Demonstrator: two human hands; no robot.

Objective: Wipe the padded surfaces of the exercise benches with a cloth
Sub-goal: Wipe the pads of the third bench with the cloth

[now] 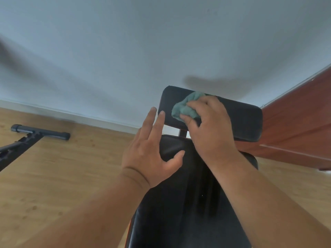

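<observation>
Wooden floor (pixel 62 176) is filling the left of the view, and on it a black frame foot (pixel 40 134) of a second piece of equipment is lying near the skirting. Moving right, the left hand (pixel 152 151) is spreading with straight fingers; its fingertips (pixel 162 113) are reaching the left edge of the head pad (pixel 241 119) and its thumb is lying over the top of the back pad (pixel 188 203), so this hand is gripping nothing and is probably steadying the bench. Right of it, the right hand (pixel 209 122) is curling its fingers round the cloth (pixel 186 106) and pressing it on the upper left part of the head pad. A red-brown panel (pixel 300 126) is standing at the far right, beside the bench.

Handling, as judged: the cloth is looking soft, light and bunched, so it is best gripped as 1 wad under the palm. The 2 pads are looking smooth and slightly glossy, likely yielding under pressure and slippery when damp; the head pad is sitting on 1 narrow post and may rock, so a bracing hand at its edge is advisable.
</observation>
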